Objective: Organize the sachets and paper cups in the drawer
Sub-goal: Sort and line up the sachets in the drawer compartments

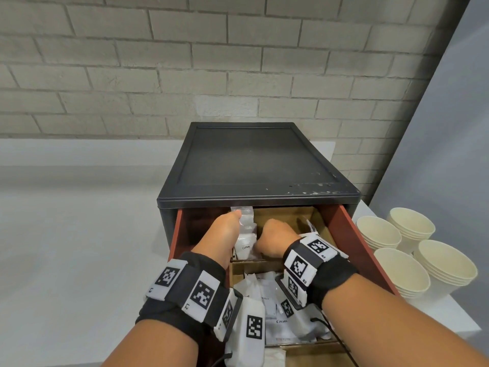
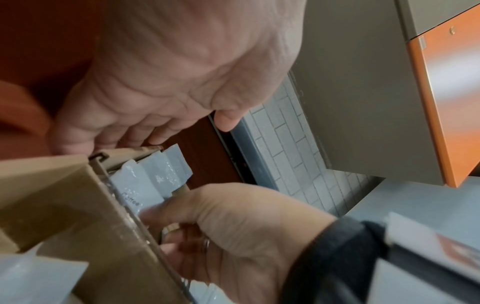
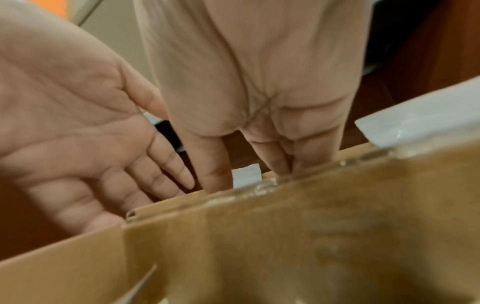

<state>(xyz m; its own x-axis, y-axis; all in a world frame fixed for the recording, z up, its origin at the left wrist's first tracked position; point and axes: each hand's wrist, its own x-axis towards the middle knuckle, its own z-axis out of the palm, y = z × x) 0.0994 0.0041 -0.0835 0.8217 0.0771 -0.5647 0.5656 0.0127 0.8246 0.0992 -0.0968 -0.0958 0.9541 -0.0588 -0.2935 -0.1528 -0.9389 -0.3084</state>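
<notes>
— Sorting of the coffee sachets [image 1: 246, 234] is the step in hand; they are stood on edge in the compartment at the back left corner of the drawer [image 1: 352, 234], against the cardboard divider [image 3: 285, 216].

— How are the hands placed?

— The left hand [image 1: 225, 234] is laid flat beside the sachets, fingers straight, nothing gripped; the right hand [image 1: 275, 238] is pushed down among them from the other side, fingers extended into the compartment; whether a sachet is pinched there cannot be told.

— And the rest of the task?

— Creamer sachets [image 1: 277, 313] are heaped loosely in the compartment nearer the front edge; the paper cups [image 1: 397, 260] are stacked outside on the table [image 1: 66, 247], by its right edge, so they are judged not yet stowed.

— What is called for next?

— Probably the coffee sachets are to be squared upright and both hands withdrawn without the thin divider being bent; then the heap is to be tidied.
</notes>
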